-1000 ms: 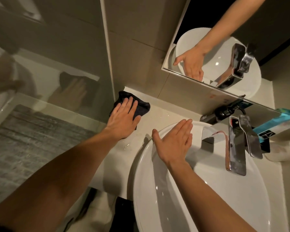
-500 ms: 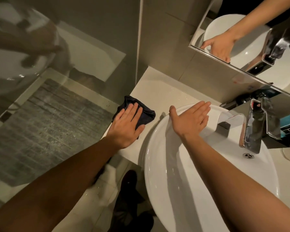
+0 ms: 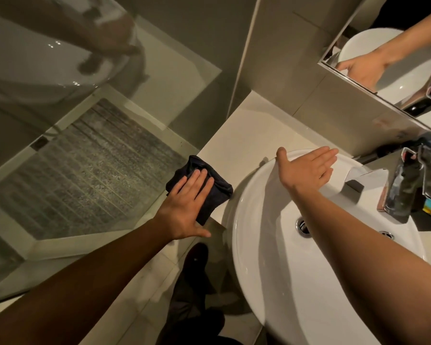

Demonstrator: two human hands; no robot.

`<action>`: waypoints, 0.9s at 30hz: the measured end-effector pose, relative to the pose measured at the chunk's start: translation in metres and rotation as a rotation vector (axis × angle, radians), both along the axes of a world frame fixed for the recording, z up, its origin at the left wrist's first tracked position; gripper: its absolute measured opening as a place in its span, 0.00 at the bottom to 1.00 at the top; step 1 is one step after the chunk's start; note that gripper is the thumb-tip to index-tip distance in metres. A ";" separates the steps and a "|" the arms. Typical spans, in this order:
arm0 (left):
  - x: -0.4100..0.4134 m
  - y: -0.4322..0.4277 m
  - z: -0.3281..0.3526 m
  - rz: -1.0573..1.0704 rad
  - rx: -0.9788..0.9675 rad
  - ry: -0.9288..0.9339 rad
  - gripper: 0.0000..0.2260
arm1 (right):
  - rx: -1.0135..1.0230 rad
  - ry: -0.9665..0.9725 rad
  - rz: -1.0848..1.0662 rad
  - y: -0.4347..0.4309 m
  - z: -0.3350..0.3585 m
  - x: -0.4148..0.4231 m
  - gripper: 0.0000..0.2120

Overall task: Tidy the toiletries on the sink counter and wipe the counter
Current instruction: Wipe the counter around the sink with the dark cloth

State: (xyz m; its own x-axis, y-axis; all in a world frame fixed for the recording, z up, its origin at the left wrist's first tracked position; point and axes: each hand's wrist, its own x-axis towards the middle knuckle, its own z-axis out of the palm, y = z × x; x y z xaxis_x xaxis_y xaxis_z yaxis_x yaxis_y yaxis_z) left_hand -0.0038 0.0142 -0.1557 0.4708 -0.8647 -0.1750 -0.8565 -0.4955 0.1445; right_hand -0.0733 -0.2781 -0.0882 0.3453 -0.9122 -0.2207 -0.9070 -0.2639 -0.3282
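Left hand (image 3: pixel 186 207) flat on dark cloth (image 3: pixel 215 192) (counter (image 3: pixel 254 130) edge); right hand (image 3: pixel 306 170) flat over basin (image 3: pixel 259 245)

left hand (image 3: pixel 184 207) flat, fingers spread, right hand (image 3: pixel 306 170) open, palm down

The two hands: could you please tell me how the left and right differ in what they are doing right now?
The left hand lies flat on a dark cloth, pressing it onto the counter; the right hand holds nothing. The left is beside the basin, at the counter's near edge; the right rests at the basin's far rim. The left palm faces down; the right stands more edge-on, thumb out. Both are open, fingers straight.
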 end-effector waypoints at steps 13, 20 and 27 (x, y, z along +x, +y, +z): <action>-0.007 0.050 0.054 0.373 -0.224 0.881 0.29 | 0.030 0.026 0.003 0.008 -0.002 -0.004 0.57; 0.029 0.025 0.114 0.919 -0.658 1.452 0.24 | 0.067 0.044 0.043 0.014 0.008 -0.002 0.55; 0.116 -0.119 0.156 0.741 -0.844 1.515 0.31 | 0.062 0.047 0.051 0.017 0.014 0.006 0.55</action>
